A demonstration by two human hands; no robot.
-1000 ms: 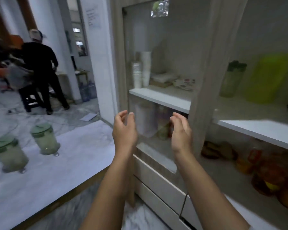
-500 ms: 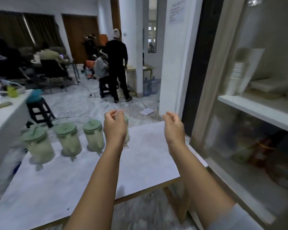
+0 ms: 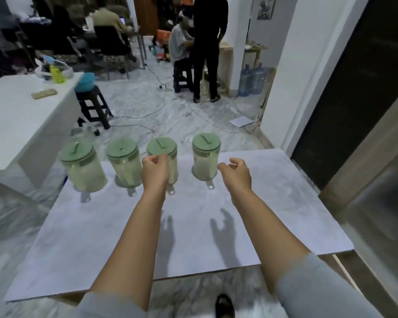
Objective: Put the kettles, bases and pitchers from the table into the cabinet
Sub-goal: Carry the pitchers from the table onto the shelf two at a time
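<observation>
Several clear pitchers with green lids stand in a row along the far edge of the white table (image 3: 78,249): the leftmost pitcher (image 3: 83,171), a second pitcher (image 3: 124,166), a third pitcher (image 3: 162,146) and the rightmost pitcher (image 3: 206,157). My left hand (image 3: 155,171) hovers over the table in front of the third pitcher, fingers loosely curled, holding nothing. My right hand (image 3: 236,172) hangs just right of the rightmost pitcher, fingers curled and apart, also holding nothing. Both hands cast shadows on the tabletop. The cabinet (image 3: 377,180) shows only as a blurred frame at the right edge.
A second white table (image 3: 16,115) with a phone and a yellow bottle stands at the left, with a black stool (image 3: 94,109) beside it. Cables cross the marble floor. People sit and stand at the back. Water jugs (image 3: 251,81) lean by the white pillar.
My view has swung left from the cabinet shelves to the table. Both hands moved with it and now hover near the row of pitchers, still holding nothing.
</observation>
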